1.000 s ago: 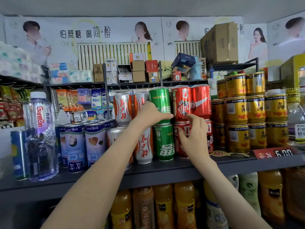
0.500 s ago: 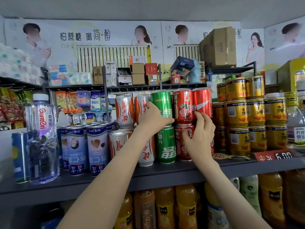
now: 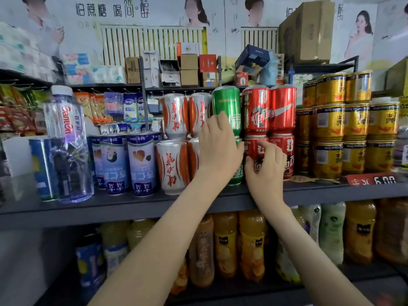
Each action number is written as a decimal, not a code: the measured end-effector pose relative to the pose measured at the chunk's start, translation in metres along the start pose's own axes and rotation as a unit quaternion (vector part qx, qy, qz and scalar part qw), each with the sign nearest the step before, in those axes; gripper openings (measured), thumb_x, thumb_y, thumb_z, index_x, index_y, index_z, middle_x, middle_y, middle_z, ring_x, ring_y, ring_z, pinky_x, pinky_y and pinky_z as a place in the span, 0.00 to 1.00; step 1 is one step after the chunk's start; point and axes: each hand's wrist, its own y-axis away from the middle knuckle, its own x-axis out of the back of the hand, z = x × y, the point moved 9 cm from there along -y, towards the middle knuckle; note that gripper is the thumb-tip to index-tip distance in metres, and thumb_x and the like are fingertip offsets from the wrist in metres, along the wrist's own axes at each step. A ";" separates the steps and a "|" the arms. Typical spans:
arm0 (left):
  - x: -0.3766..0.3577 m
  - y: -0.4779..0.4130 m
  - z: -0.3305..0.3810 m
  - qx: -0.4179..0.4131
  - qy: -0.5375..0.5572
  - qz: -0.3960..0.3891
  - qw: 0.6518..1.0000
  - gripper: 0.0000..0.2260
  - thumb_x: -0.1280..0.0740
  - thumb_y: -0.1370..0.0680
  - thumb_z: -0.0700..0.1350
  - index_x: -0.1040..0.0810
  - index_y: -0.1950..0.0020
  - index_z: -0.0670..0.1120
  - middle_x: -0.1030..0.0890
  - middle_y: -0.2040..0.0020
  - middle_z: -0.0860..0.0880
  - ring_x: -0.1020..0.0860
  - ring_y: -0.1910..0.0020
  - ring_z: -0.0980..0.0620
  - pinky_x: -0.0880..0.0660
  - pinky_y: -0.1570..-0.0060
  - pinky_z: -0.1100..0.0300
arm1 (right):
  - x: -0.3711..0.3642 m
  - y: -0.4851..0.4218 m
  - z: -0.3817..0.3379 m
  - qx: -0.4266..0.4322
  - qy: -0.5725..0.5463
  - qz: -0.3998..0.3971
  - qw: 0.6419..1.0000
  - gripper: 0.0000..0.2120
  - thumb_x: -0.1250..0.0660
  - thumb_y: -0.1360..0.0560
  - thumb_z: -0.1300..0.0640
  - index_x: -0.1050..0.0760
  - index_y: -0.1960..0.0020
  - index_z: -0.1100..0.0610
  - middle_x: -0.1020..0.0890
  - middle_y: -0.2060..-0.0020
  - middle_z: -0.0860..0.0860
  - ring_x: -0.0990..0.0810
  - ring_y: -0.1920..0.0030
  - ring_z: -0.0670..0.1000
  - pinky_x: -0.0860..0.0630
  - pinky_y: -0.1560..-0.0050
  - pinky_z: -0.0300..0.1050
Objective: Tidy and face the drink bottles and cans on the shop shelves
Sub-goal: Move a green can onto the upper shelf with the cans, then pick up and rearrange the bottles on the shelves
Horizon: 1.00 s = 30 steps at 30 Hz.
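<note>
Green cans stand two high on the dark shelf [image 3: 132, 208]; the upper green can [image 3: 226, 104] leans a little. My left hand [image 3: 218, 146] covers the spot where they meet, fingers curled round the top of the lower green can [image 3: 236, 175], which is mostly hidden. Right of them are stacked red cola cans, the upper red cans [image 3: 269, 109] over the lower red can [image 3: 259, 151]. My right hand [image 3: 265, 166] grips that lower red can, thumb on its left side and fingers bent over its front.
Silver-and-orange cans [image 3: 174, 164] stand stacked left of my hands, then blue-white cans [image 3: 141, 164] and a water bottle [image 3: 68, 140]. Yellow cans [image 3: 353, 133] are stacked three high at the right above a price tag [image 3: 373, 180]. Juice bottles [image 3: 251, 244] fill the lower shelf.
My left hand slid down from the upper green can to the joint between the two. My right hand dropped from the upper red cans onto the lower red can.
</note>
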 end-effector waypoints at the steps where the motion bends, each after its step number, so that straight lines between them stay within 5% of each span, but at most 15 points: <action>1: 0.004 0.007 0.000 -0.009 0.016 0.005 1.000 0.29 0.32 0.26 0.48 0.38 0.30 0.40 0.32 0.33 0.42 0.34 0.34 0.45 0.38 0.34 0.54 | 0.001 0.005 -0.006 0.002 -0.007 0.000 1.000 0.17 0.34 0.27 0.64 0.29 0.39 0.63 0.25 0.45 0.58 0.30 0.43 0.55 0.38 0.40 0.41; 7: 0.076 0.050 -0.053 0.011 0.044 0.100 0.994 0.20 0.34 0.24 0.45 0.32 0.34 0.42 0.28 0.37 0.45 0.31 0.38 0.49 0.39 0.39 0.63 | -0.013 0.034 -0.049 -0.003 -0.065 -0.039 0.997 0.17 0.34 0.26 0.66 0.29 0.39 0.63 0.27 0.45 0.54 0.35 0.43 0.44 0.43 0.41 0.28; 12: 0.161 0.086 -0.160 0.131 -0.010 0.227 0.965 0.17 0.34 0.24 0.43 0.31 0.37 0.40 0.29 0.41 0.43 0.34 0.41 0.49 0.38 0.41 0.61 | -0.040 0.054 -0.095 -0.003 -0.125 -0.069 0.990 0.16 0.33 0.26 0.66 0.29 0.39 0.62 0.30 0.47 0.48 0.34 0.44 0.44 0.43 0.42 0.24; 17: 0.178 0.105 -0.256 0.294 -0.029 0.161 0.942 0.25 0.31 0.27 0.46 0.36 0.34 0.39 0.31 0.39 0.42 0.36 0.38 0.45 0.43 0.42 0.62 | -0.068 0.072 -0.144 0.010 -0.174 -0.092 0.980 0.15 0.34 0.26 0.65 0.28 0.40 0.61 0.29 0.49 0.49 0.34 0.46 0.42 0.39 0.44 0.27; 22: 0.153 0.105 -0.285 0.327 -0.017 0.032 0.944 0.30 0.30 0.27 0.53 0.37 0.34 0.38 0.32 0.37 0.42 0.35 0.36 0.43 0.36 0.39 0.53 | -0.085 0.085 -0.176 0.025 -0.186 -0.111 0.976 0.15 0.33 0.26 0.66 0.28 0.41 0.60 0.27 0.48 0.49 0.33 0.46 0.42 0.34 0.43 0.36; 30: 0.155 0.100 -0.287 0.318 -0.023 0.058 0.946 0.27 0.31 0.26 0.51 0.34 0.35 0.38 0.31 0.39 0.42 0.33 0.38 0.44 0.36 0.41 0.55 | -0.099 0.099 -0.198 0.029 -0.198 -0.139 0.970 0.14 0.34 0.26 0.66 0.28 0.41 0.58 0.28 0.49 0.47 0.30 0.47 0.43 0.32 0.44 0.35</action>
